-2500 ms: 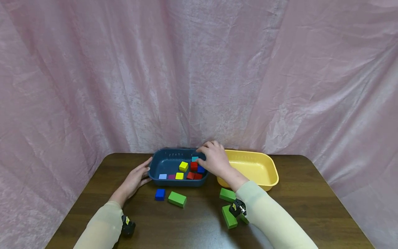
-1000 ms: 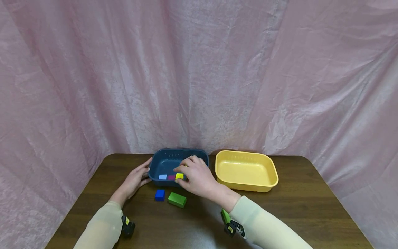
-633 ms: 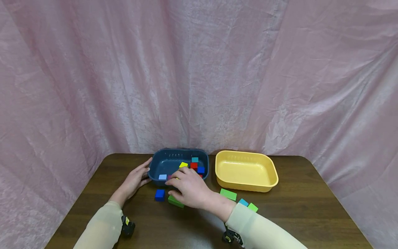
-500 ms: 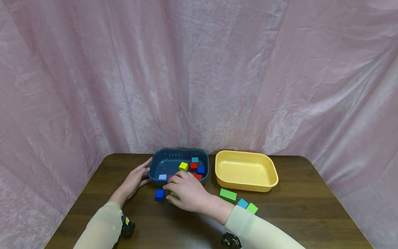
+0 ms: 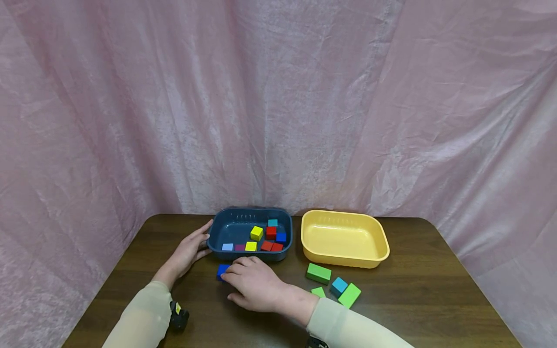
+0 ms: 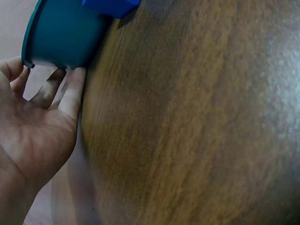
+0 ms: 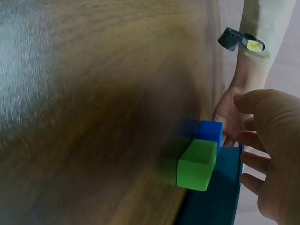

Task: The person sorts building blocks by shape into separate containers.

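My left hand [image 5: 188, 253] rests its fingertips against the left end of a dark blue tub [image 5: 250, 254]. In the left wrist view, the fingers [image 6: 72, 91] reach up to the tub's wall, fairly straight. My right hand [image 5: 256, 286] hovers over the tabletop before the tub, its thumb and fingers apart. A blue cube [image 5: 222, 271] lies by its fingertips. The right wrist view shows a green rectangular block [image 7: 197, 164] beside that blue cube, both on the table below the fingers; in the head view the hand hides the green block.
The tub holds several small cubes, among them a yellow cube [image 5: 256, 233] and a red cube [image 5: 271, 233]. At its right stands a yellow tub [image 5: 344, 241]. Nearer lie a green block [image 5: 319, 273], a light blue cube [image 5: 338, 286] and another green block [image 5: 349, 295]. A pink curtain [image 5: 278, 106] hangs behind.
My right hand has come from the tub's right end, across its cubes, toward the near left, over the green block and up to the blue cube. My left hand stays put.
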Tool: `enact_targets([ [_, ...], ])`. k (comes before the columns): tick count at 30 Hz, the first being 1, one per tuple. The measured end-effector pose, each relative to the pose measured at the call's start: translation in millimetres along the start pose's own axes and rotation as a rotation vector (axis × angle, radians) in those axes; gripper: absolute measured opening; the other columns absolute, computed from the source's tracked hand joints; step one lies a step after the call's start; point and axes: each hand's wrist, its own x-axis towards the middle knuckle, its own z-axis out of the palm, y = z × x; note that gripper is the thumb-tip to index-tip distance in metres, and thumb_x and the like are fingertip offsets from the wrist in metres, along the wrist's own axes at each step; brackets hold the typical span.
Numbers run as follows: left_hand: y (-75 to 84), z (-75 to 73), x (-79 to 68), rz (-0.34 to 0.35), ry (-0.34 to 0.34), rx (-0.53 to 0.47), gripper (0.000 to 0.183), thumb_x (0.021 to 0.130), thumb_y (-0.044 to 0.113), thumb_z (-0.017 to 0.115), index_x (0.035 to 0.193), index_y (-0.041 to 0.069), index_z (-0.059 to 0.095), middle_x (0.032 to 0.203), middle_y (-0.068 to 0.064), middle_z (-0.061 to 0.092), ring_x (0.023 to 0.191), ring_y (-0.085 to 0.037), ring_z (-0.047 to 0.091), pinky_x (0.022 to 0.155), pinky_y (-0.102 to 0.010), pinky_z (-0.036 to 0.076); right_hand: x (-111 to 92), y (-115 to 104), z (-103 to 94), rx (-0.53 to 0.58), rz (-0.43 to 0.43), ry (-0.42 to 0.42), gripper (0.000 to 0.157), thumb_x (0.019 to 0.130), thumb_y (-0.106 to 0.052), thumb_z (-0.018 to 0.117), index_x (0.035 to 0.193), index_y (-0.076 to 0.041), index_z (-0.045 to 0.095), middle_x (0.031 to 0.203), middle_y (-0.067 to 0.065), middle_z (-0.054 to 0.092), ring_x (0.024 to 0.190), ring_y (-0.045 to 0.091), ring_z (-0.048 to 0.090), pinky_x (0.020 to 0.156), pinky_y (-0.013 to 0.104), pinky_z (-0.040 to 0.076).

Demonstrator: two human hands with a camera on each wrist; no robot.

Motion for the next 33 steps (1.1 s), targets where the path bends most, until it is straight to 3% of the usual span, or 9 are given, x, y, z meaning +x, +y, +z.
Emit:
enact_targets([
  [10, -0.5, -0.2, -0.1, 0.016, -0.01, 0.016, 0.056, 0.112, 0.028, 0.041, 0.165, 0.026, 0.023, 0.168, -0.013, 0.02, 0.144, -0.036, 0.038, 0.112, -0.052, 0.039, 2, -10, 8.8, -0.001, 0.013, -0.124, 0.066, 0.098, -0.057, 0.06, 0.152, -0.018, 0.052, 0.156, -0.002, 0.047, 0.148, 0.018, 0.035, 0.122, 0.04, 0.026],
  [21, 1.7, 0.1, -1.3, 0.011, -0.008, 0.0, 0.056, 0.111, 0.027, 0.041, 0.165, 0.026, 0.023, 0.168, -0.013, 0.02, 0.145, -0.037, 0.037, 0.113, -0.054, 0.037, 4, -14, 13.6, 0.007, 0.058, -0.2, 0.074, 0.098, -0.062, 0.056, 0.155, -0.016, 0.047, 0.16, 0.001, 0.041, 0.151, 0.02, 0.029, 0.123, 0.043, 0.023],
  [33, 1.0, 0.2, -0.2, -0.01, 0.007, -0.005, 0.056, 0.111, 0.029, 0.044, 0.164, 0.029, 0.026, 0.167, -0.013, 0.024, 0.143, -0.036, 0.04, 0.112, -0.052, 0.039, 4, -12, 12.6, 0.021, 0.048, -0.218, 0.071, 0.098, -0.061, 0.055, 0.154, -0.017, 0.05, 0.159, -0.002, 0.043, 0.151, 0.018, 0.029, 0.123, 0.043, 0.022],
])
